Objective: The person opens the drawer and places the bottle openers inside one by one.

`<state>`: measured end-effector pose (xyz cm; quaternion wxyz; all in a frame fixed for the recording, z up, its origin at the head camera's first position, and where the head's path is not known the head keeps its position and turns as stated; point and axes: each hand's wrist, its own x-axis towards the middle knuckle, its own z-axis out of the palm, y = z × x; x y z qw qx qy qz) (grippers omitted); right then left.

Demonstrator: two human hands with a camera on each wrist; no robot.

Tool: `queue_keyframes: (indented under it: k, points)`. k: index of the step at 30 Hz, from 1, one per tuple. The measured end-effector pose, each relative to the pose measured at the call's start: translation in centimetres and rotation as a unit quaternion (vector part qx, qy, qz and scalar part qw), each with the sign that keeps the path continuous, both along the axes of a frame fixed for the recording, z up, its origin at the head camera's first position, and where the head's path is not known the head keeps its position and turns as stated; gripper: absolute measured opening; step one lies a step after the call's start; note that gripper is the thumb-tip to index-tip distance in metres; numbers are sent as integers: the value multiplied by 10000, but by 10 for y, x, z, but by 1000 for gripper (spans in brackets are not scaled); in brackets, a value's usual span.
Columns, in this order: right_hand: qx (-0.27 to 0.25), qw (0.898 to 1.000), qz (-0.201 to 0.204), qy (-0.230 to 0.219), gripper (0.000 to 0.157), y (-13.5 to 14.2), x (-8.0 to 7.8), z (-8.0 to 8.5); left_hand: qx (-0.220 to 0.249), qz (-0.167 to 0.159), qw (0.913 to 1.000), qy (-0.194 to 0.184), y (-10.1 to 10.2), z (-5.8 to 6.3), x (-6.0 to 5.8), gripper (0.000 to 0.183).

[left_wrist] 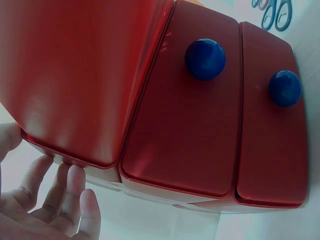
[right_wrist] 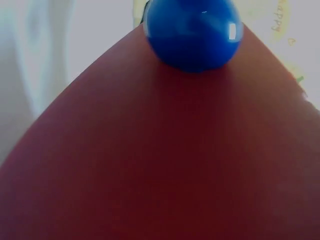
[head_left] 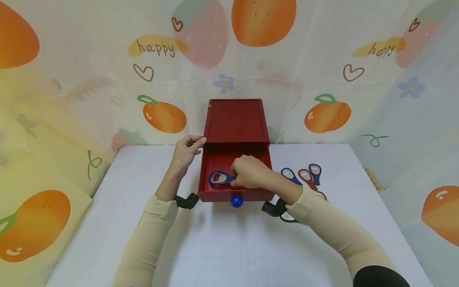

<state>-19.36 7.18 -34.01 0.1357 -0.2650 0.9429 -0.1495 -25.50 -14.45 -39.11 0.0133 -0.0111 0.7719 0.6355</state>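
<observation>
A red cabinet (head_left: pixel 236 120) stands on the table with its top drawer (head_left: pixel 216 196) pulled out. My right hand (head_left: pixel 250 171) is inside that drawer and pinches the narrow end of a blue bottle opener (head_left: pixel 215 178), whose ring-shaped head points left over the drawer floor. The left hand (head_left: pixel 185 152) rests at the cabinet's left side, its fingertips (left_wrist: pixel 75 177) against the side wall near the front edge. In the right wrist view only the drawer's front and its blue knob (right_wrist: pixel 194 30) show, and the right hand is out of sight there.
Several more bottle openers, blue ones (head_left: pixel 315 172) and a red one (head_left: pixel 306 177), lie on the white table (head_left: pixel 247 251) to the right, partly behind the right forearm. Two lower drawers with blue knobs (left_wrist: pixel 205 59) are closed. A fruit-print cloth (head_left: pixel 107 79) hangs behind.
</observation>
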Motion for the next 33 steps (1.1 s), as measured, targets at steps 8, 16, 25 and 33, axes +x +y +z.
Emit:
queue_keyframes:
  k: [8, 16, 25, 33]
  points:
    - [167, 9998, -56, -81, 17, -6, 1, -11, -21, 24, 10000, 28, -1, 0, 3, 45]
    - [187, 9998, -38, 11, 21, 0, -1, -4, 90, 78, 9999, 117, 0, 2, 2, 42]
    - [-492, 9982, -229, 270, 20, 46, 0, 29, -83, 4, 10000, 48, 0, -2, 3, 44]
    - [-1018, 9901, -849, 453, 20, 95, -8, 41, -79, -17, 9998, 160, -1, -1, 2, 43]
